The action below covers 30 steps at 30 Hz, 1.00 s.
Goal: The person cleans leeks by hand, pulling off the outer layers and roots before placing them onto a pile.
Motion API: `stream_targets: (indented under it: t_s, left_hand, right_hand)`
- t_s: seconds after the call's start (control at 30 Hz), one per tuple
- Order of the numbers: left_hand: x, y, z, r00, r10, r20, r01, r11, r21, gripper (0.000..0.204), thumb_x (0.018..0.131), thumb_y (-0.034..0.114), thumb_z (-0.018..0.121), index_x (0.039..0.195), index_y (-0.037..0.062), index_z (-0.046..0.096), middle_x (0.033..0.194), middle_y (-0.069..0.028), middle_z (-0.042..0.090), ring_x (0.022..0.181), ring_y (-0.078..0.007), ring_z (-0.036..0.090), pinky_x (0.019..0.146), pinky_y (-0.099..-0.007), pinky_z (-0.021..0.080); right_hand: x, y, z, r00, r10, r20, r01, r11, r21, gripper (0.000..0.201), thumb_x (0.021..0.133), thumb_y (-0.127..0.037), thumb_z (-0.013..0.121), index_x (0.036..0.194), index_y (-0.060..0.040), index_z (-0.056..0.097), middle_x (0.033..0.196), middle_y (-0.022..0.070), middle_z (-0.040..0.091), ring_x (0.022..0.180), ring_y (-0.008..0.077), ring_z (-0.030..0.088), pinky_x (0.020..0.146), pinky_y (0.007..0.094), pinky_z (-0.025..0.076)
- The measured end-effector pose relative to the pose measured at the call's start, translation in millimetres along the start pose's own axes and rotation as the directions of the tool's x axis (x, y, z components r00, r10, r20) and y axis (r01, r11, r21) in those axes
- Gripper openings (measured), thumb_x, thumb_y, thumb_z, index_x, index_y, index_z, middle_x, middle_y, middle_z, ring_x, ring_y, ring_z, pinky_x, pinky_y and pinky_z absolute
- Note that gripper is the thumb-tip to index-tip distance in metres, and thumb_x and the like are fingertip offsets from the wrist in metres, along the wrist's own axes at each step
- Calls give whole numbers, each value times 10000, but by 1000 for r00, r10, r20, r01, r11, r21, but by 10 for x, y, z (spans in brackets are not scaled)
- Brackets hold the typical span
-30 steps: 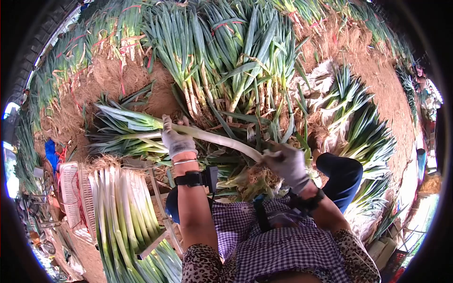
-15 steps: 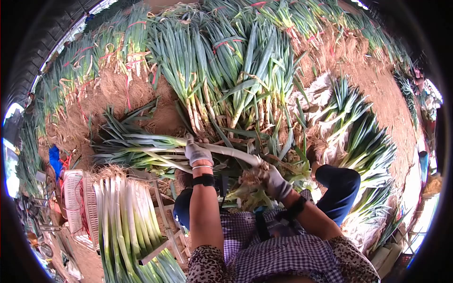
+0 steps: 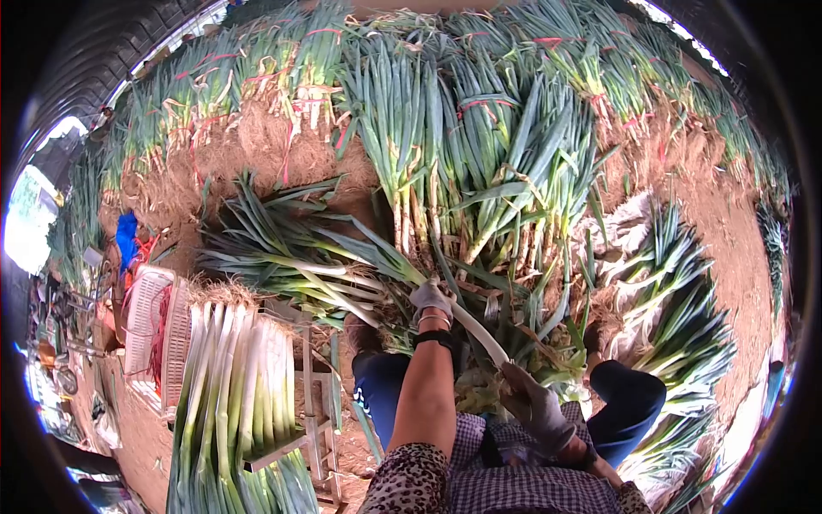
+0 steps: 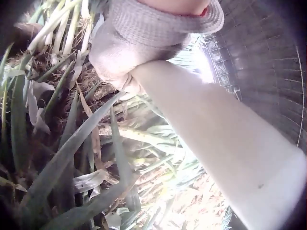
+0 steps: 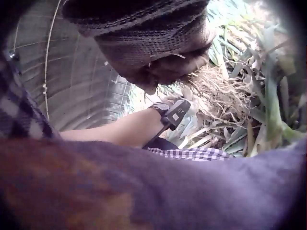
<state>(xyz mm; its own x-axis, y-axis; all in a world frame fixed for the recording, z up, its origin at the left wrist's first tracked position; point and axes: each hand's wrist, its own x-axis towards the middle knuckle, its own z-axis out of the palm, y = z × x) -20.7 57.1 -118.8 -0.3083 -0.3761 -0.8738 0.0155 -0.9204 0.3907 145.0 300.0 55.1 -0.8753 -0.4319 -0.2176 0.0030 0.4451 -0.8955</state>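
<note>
A single leek [image 3: 479, 332] slants down to the right between two gloved hands. The left hand [image 3: 432, 300] has its fingers round the stalk, below the green leaves. At the root end, the right hand [image 3: 533, 404] has curled fingers and covers the tip. The thick white stalk [image 4: 216, 129] extends from the left hand [image 4: 139, 45] in the left wrist view. In the right wrist view, the right hand [image 5: 158, 55] has bent fingers beside stringy roots [image 5: 225, 91]; its hold is partly hidden.
Loose leeks [image 3: 282, 257] lie left of the hands. Trimmed leeks [image 3: 227, 368] rest on a metal frame [image 3: 315, 411] beside a pink basket [image 3: 145, 317]. Upright tied bundles [image 3: 479, 146] stand in front; more leeks [image 3: 676, 343] lie right. Leaf scraps [image 3: 556, 373] surround the feet.
The leek has gone from nearly level to a steeper slant, its leaves moving right past the loose pile. Both hands are closer to the body, and the head view has shifted left.
</note>
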Motion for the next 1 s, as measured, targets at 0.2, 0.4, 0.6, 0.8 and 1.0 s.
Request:
stream_targets:
  t_s: [0.2,0.4,0.6,0.8,1.0]
  left_hand:
    - [375,-69,-5,999,-25,30,24,1000,10,137,835,15,632,924,35,530,724,-85,566,688,-252,568,732,-589,462]
    - [113,86,12,983,114,143,-125,990,70,146,856,122,645,923,64,529,692,-39,514,626,-197,522,637,-486,482]
    - [-197,835,369,902,423,84,-408,901,-150,309,826,172,744,1034,126,520,792,-33,500,631,-188,482,574,-384,478]
    - [-901,1170,388,829,545,124,-533,838,-119,699,847,132,720,1424,242,340,865,-50,576,666,-186,550,540,-339,496]
    - [-609,2362,137,712,702,29,-701,712,-23,737,869,127,697,1481,234,300,884,-86,600,654,-203,537,576,-352,519]
  right_hand:
    - [-154,148,-192,1000,-31,6,31,999,36,451,856,-33,631,1302,-61,571,1106,131,689,937,144,666,815,281,520]
    - [-607,-182,-710,979,179,99,-189,975,114,337,868,-36,583,1200,-29,636,943,74,690,751,111,625,691,250,495]
    - [-971,-418,-1593,965,199,-172,-29,728,684,267,781,-217,664,864,35,637,804,83,633,696,192,651,611,294,536]
    - [272,776,-716,979,-199,42,165,655,-737,341,847,-262,670,1138,-84,646,1074,145,657,962,289,650,744,428,539]
    - [762,1088,-29,981,-58,184,104,963,-248,347,835,-241,667,1164,-137,629,1121,146,652,975,351,643,845,422,515]
